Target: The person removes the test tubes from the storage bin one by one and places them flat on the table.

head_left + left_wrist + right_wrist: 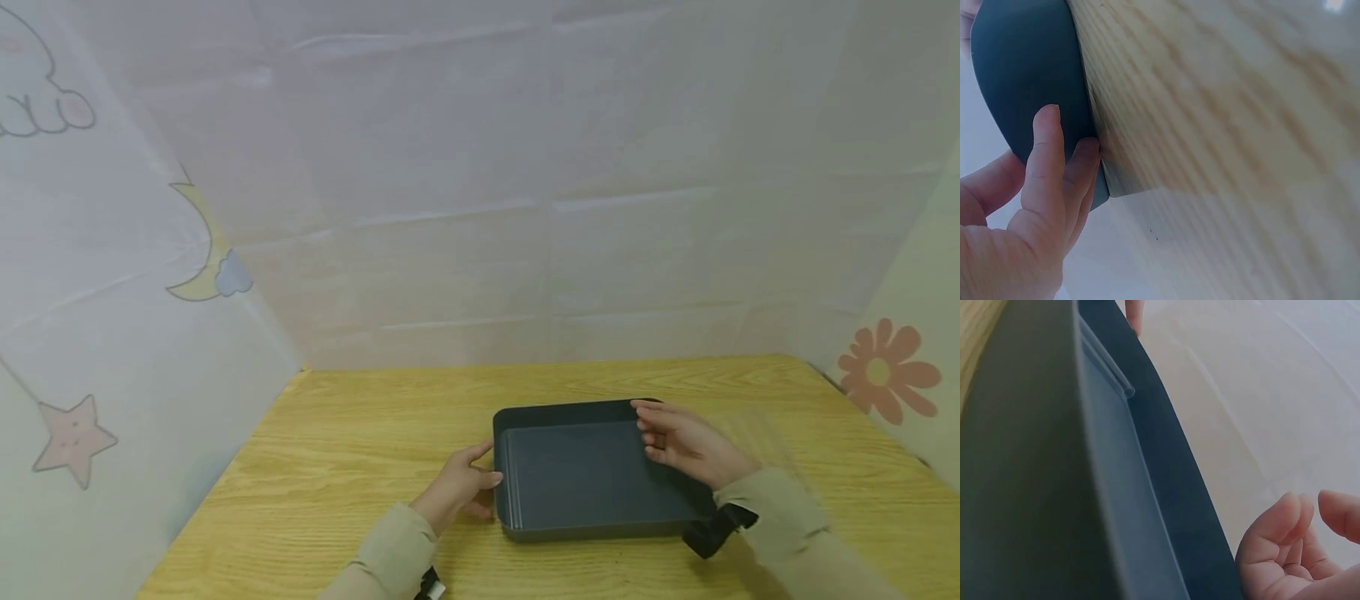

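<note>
A dark grey-blue rectangular tray [592, 471] with raised walls sits on the wooden table. Inside, along its left end, lie thin clear tubes [513, 479], also seen in the right wrist view as clear tubes [1107, 359]. My left hand [457, 483] is at the tray's left wall; in the left wrist view its fingers [1047, 156] rest nearly straight against the outer wall. Over the back right corner of the tray hovers my right hand [686, 442], fingers loosely bent. In the right wrist view its thumb stands apart from the fingertips [1282, 519], with nothing visible between them.
Faint translucent strips [761, 437] show on the table behind the right wrist. A pale sheet [450, 208] hangs behind the table [360, 433], with printed sheets on both sides. Dark wrist devices [712, 529] sit below the cuffs.
</note>
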Motion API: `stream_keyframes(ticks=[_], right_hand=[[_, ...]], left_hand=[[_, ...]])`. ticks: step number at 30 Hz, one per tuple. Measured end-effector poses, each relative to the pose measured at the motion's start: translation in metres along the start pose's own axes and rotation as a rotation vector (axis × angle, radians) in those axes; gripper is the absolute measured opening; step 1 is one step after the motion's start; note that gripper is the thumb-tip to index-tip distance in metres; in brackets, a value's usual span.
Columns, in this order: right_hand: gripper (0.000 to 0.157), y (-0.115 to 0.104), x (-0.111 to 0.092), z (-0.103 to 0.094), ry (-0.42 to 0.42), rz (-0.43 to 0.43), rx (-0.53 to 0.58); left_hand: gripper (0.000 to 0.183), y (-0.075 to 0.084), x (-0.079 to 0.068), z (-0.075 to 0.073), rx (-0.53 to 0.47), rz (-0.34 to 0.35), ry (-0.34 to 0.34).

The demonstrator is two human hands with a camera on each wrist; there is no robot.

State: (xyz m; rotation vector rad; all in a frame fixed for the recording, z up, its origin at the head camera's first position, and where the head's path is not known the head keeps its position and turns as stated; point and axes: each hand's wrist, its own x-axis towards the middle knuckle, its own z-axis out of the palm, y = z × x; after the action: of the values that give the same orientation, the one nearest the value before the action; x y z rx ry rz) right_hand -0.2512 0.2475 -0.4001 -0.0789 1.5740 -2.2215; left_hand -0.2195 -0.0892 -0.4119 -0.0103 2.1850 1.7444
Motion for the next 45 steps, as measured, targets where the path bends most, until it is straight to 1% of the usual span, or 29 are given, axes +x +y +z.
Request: stream_keyframes(ticks=[3, 7, 10, 12, 16, 17, 19, 25, 26, 28, 32, 33, 35, 36, 45], right_hand=[[0.016, 0.002, 0.003, 0.005, 0.004, 0.005, 0.005], [0.041, 0.006, 0.008, 0.013, 0.002, 0.000, -0.011], [0.053, 0.008, 0.010, 0.019, 0.000, -0.002, -0.018], [0.047, 0.009, 0.011, 0.022, -0.008, -0.005, -0.018], [0.030, 0.012, 0.013, 0.027, -0.016, -0.003, -0.009], [0.029, 0.013, 0.014, 0.028, -0.016, -0.002, -0.007], [0.034, 0.014, 0.015, 0.031, -0.009, 0.001, -0.008], [0.058, 0.021, 0.022, 0.039, -0.001, 0.022, -0.019], [0.060, 0.022, 0.023, 0.041, -0.003, 0.026, -0.019], [0.055, 0.025, 0.026, 0.044, -0.011, 0.032, -0.014], [0.055, 0.029, 0.030, 0.052, -0.018, 0.040, -0.013], [0.055, 0.029, 0.030, 0.054, -0.018, 0.042, -0.014], [0.063, 0.030, 0.032, 0.058, -0.014, 0.047, -0.024], [0.064, 0.031, 0.032, 0.059, -0.012, 0.049, -0.028], [0.061, 0.035, 0.037, 0.074, 0.007, 0.087, -0.039]], left_hand=[[0.062, 0.000, 0.001, 0.000, 0.004, -0.004, 0.006], [0.062, -0.002, 0.003, 0.000, 0.009, -0.005, 0.005], [0.062, -0.002, 0.003, 0.000, 0.010, -0.003, 0.005], [0.062, -0.001, 0.002, 0.000, 0.008, -0.003, 0.006], [0.062, 0.001, 0.000, 0.000, 0.008, -0.005, 0.009], [0.062, 0.001, 0.000, 0.000, 0.008, -0.005, 0.009], [0.062, 0.001, 0.000, 0.000, 0.011, -0.006, 0.009], [0.062, 0.003, -0.001, 0.001, 0.007, -0.011, 0.008], [0.062, 0.003, -0.002, 0.001, 0.006, -0.012, 0.009], [0.062, 0.003, -0.002, 0.001, 0.006, -0.013, 0.009], [0.062, 0.002, -0.001, 0.001, 0.009, -0.010, 0.009], [0.062, 0.002, -0.001, 0.001, 0.010, -0.008, 0.009], [0.062, 0.002, -0.001, 0.000, 0.010, -0.008, 0.009], [0.062, 0.002, -0.001, 0.000, 0.009, -0.007, 0.008], [0.062, 0.002, 0.000, 0.001, 0.004, -0.010, 0.007]])
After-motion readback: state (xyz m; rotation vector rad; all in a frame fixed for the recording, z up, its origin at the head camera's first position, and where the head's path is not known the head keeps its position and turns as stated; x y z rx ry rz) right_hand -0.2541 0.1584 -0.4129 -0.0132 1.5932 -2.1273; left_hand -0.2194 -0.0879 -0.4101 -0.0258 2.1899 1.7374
